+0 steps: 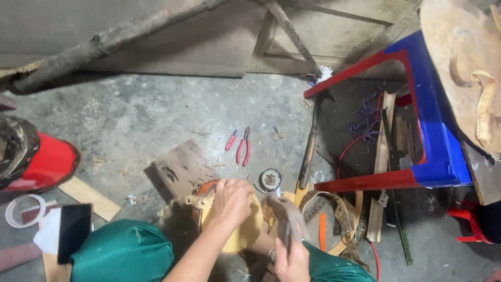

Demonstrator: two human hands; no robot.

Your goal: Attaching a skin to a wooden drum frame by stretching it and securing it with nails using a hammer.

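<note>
My left hand [231, 202] pressed flat on the stiff tan leather piece [245, 232]; my right hand [291, 256] was clamped round the hammer [284, 216], likely head-heavy.

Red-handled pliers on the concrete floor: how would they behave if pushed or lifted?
The red-handled pliers lie flat on the rough concrete floor, so they would probably scrape rather than roll. Metal jaws suggest they are stiff and fairly heavy for their size. The splayed handles may swing on lifting.

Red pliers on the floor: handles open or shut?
Open. The red pliers lie flat on the concrete floor, handles splayed apart with a visible gap.
</note>
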